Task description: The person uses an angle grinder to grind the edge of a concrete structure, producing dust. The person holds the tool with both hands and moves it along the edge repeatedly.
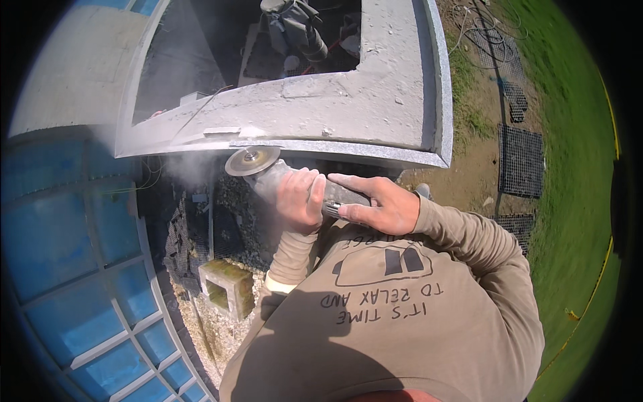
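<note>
An angle grinder (268, 179), coated in pale dust, lies between my two hands in front of my chest. Its round cutting disc (242, 161) meets the front edge of a light grey concrete ledge (375, 100). My left hand (300, 199) is wrapped round the grinder just behind its head. Further back, my right hand (387, 206) grips the dark body, thumb and forefinger along it. A thin pale strip (335, 145) runs along the ledge's front edge, right of the disc. Dust clouds the air left of the disc.
Beyond the ledge, a dark opening holds a grey wrapped object (291, 27) with a pipe. A hollow concrete block (228, 289) stands on gravel below left. Blue panels in a pale frame (127, 313) fill the left. Black grid mats (520, 161) and grass (576, 201) lie right.
</note>
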Demonstrator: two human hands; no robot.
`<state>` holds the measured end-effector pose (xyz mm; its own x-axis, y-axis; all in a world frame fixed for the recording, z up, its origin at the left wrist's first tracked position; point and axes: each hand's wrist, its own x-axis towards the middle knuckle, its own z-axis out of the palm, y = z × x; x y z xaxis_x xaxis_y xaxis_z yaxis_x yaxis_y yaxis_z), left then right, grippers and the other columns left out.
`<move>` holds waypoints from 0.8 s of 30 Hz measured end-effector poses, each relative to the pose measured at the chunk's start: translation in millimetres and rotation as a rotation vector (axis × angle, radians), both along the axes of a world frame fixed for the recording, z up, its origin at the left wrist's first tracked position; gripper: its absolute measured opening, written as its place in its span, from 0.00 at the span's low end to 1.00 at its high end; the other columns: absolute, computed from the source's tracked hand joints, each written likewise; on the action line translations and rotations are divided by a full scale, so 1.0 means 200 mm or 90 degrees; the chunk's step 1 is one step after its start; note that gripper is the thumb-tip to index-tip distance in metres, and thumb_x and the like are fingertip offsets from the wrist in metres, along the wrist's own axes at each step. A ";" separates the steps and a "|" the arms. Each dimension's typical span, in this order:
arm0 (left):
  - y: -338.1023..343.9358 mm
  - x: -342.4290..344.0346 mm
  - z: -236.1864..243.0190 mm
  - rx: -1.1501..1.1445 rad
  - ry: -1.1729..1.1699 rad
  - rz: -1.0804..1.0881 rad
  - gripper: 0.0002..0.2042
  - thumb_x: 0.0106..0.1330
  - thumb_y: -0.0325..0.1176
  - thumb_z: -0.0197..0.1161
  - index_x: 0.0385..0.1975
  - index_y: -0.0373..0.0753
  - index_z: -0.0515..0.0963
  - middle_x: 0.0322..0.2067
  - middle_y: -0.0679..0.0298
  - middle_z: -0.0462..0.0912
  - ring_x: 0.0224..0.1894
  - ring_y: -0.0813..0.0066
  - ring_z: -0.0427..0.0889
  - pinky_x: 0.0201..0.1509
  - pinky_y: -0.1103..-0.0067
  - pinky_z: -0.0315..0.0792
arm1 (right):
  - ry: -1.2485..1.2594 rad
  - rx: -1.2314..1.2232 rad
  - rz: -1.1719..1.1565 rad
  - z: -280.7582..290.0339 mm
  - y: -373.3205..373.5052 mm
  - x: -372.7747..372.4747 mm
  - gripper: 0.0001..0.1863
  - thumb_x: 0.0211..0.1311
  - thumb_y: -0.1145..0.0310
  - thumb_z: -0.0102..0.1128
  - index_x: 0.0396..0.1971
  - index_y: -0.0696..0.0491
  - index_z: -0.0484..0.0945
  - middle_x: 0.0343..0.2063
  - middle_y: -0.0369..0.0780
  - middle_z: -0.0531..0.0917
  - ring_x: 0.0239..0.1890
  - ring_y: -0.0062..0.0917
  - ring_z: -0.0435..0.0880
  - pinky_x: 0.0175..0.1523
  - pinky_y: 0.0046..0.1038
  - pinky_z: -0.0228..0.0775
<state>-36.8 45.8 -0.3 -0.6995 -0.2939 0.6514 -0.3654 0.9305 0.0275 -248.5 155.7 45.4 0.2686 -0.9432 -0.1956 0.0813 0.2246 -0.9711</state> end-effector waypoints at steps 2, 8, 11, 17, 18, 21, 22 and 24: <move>-0.05 -0.01 -0.03 -0.002 0.009 -0.002 0.13 0.67 0.30 0.61 0.50 0.41 0.79 0.45 0.59 0.85 0.49 0.58 0.86 0.57 0.59 0.78 | 0.018 -0.017 -0.007 -0.01 -0.04 -0.01 0.36 0.73 0.60 0.59 0.74 0.64 0.62 0.36 0.41 0.84 0.36 0.19 0.79 0.44 0.26 0.74; -0.14 0.01 -0.05 0.016 0.020 -0.013 0.13 0.66 0.30 0.61 0.49 0.40 0.79 0.45 0.58 0.85 0.49 0.57 0.86 0.57 0.58 0.78 | 0.055 -0.053 -0.036 -0.04 -0.13 0.04 0.37 0.70 0.58 0.61 0.71 0.66 0.65 0.39 0.52 0.85 0.41 0.31 0.84 0.49 0.31 0.75; -0.13 0.01 -0.04 0.012 0.007 -0.010 0.13 0.66 0.30 0.62 0.49 0.39 0.79 0.45 0.58 0.85 0.49 0.57 0.85 0.57 0.57 0.78 | 0.063 -0.045 -0.034 -0.04 -0.14 0.03 0.38 0.69 0.56 0.62 0.70 0.67 0.66 0.42 0.58 0.86 0.45 0.38 0.88 0.54 0.35 0.76; -0.03 -0.02 0.01 0.012 -0.009 -0.008 0.13 0.65 0.30 0.62 0.49 0.39 0.79 0.45 0.58 0.85 0.49 0.57 0.85 0.56 0.57 0.78 | 0.041 -0.021 0.000 0.00 -0.02 -0.03 0.37 0.73 0.59 0.59 0.74 0.63 0.62 0.38 0.42 0.85 0.39 0.21 0.79 0.47 0.26 0.74; -0.01 -0.03 0.02 0.002 -0.007 -0.015 0.13 0.66 0.30 0.62 0.49 0.39 0.79 0.44 0.59 0.85 0.48 0.58 0.85 0.56 0.58 0.78 | 0.033 -0.043 0.001 0.01 0.00 -0.05 0.37 0.73 0.59 0.59 0.74 0.63 0.62 0.39 0.43 0.85 0.40 0.21 0.80 0.48 0.26 0.74; 0.04 -0.07 0.03 -0.024 0.003 -0.018 0.11 0.66 0.32 0.61 0.47 0.40 0.79 0.40 0.60 0.86 0.45 0.59 0.87 0.57 0.60 0.77 | 0.078 -0.047 -0.018 0.02 0.05 -0.06 0.37 0.73 0.58 0.60 0.74 0.63 0.61 0.45 0.47 0.85 0.45 0.23 0.82 0.53 0.27 0.75; 0.06 -0.08 0.03 -0.024 0.002 -0.011 0.12 0.67 0.32 0.61 0.48 0.40 0.79 0.41 0.60 0.86 0.45 0.60 0.87 0.57 0.60 0.77 | 0.056 -0.065 -0.019 0.03 0.07 -0.07 0.37 0.73 0.58 0.60 0.74 0.63 0.61 0.47 0.48 0.85 0.47 0.24 0.82 0.54 0.27 0.74; 0.09 -0.10 0.04 -0.031 0.002 -0.002 0.12 0.67 0.32 0.61 0.48 0.41 0.79 0.41 0.61 0.86 0.45 0.60 0.87 0.57 0.60 0.77 | 0.043 -0.034 -0.006 0.05 0.10 -0.10 0.37 0.73 0.58 0.59 0.75 0.63 0.61 0.50 0.50 0.85 0.49 0.25 0.82 0.57 0.28 0.74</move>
<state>-57.1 63.8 7.3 -0.6985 -0.2599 0.6667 -0.3627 0.9318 -0.0167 -268.8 175.3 55.1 0.2482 -0.9551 -0.1621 0.0170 0.1716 -0.9850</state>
